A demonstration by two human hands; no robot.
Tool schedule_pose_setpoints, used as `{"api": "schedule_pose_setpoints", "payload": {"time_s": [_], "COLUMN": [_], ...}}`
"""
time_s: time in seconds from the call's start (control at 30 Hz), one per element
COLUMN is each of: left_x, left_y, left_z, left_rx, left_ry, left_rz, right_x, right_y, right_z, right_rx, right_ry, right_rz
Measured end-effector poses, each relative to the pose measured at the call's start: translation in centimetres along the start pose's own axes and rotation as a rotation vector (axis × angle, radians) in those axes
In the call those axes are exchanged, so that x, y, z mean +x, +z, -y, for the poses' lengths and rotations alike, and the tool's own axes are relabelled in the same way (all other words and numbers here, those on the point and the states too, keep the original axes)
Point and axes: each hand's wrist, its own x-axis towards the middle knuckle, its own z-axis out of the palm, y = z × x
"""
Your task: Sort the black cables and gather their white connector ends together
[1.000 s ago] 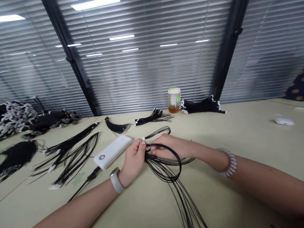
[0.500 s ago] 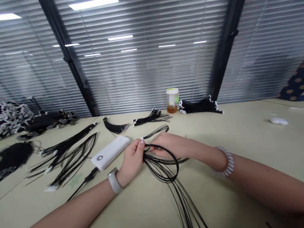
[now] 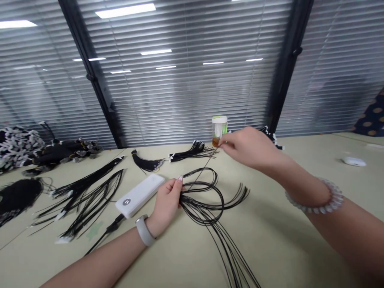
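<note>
You have room on tabletop [image 3: 285, 240] at lower right, below right hand [image 3: 249, 148], out to frame edge. Loop of black cords [image 3: 204, 208] fills centre, strands trailing to bottom edge. White power bank [image 3: 139, 196] sits just beside left hand [image 3: 168, 206], blocking way up-left. Loose cord bundles [image 3: 87, 196] crowd left side. Plastic jar [image 3: 219, 131] stands directly ahead of right hand, bundled cords [image 3: 193, 151] left of it. More room at right, between right hand and white round object [image 3: 355, 161].
</note>
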Motion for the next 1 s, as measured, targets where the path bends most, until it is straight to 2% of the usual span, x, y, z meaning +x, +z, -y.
{"api": "schedule_pose_setpoints", "payload": {"time_s": [0.07, 0.13, 0.2, 0.27, 0.33, 0.4, 0.47, 0.53, 0.6, 0.67, 0.73, 0.8, 0.87, 1.0], "left_x": [0.0, -0.1, -0.1, 0.0, 0.1, 0.1, 0.1, 0.1, 0.1, 0.0, 0.0, 0.1, 0.1, 0.2], "left_y": [0.0, -0.1, -0.1, -0.1, -0.1, -0.1, -0.1, -0.1, -0.1, 0.0, 0.1, 0.1, 0.1, 0.1], "left_z": [0.0, -0.1, -0.1, -0.1, 0.1, 0.3, 0.4, 0.5, 0.5, 0.6, 0.6, 0.6, 0.6, 0.3], "left_rx": [0.000, -0.004, -0.016, -0.034, -0.062, -0.094, -0.115, -0.130, -0.139, -0.145, -0.153, -0.153, -0.135, -0.135], "left_ry": [0.013, 0.031, 0.034, 0.022, 0.000, -0.033, -0.063, -0.085, -0.089, -0.084, -0.085, -0.088, -0.091, -0.146], "left_rz": [0.010, 0.018, 0.022, 0.020, 0.022, 0.019, 0.004, -0.020, -0.035, -0.036, -0.030, -0.025, -0.028, -0.022], "right_x": [0.1, 0.3, 0.5, 0.6, 0.4, 0.1, -0.2, -0.5, -0.8, -1.1, -1.3, -1.1, -0.6, 1.0], "right_y": [-0.2, -0.1, -0.1, -0.1, 0.0, 0.3, 1.0, 2.2, 3.3, 4.2, 4.8, 5.2, 5.8, 8.1], "right_z": [-1.0, -1.6, -1.7, -1.2, -0.3, 0.7, 1.7, 2.7, 3.6, 4.4, 4.9, 4.8, 4.0, 1.1], "right_rx": [0.197, 0.516, 0.831, 1.043, 1.131, 1.128, 1.055, 0.941, 0.818, 0.723, 0.676, 0.707, 0.821, 1.228], "right_ry": [0.056, 0.102, 0.152, 0.170, 0.142, 0.077, 0.032, -0.005, -0.104, -0.245, -0.314, -0.241, -0.036, 0.540], "right_rz": [-0.175, -0.320, -0.401, -0.404, -0.292, -0.046, 0.203, 0.343, 0.350, 0.302, 0.270, 0.280, 0.246, -0.055]}}
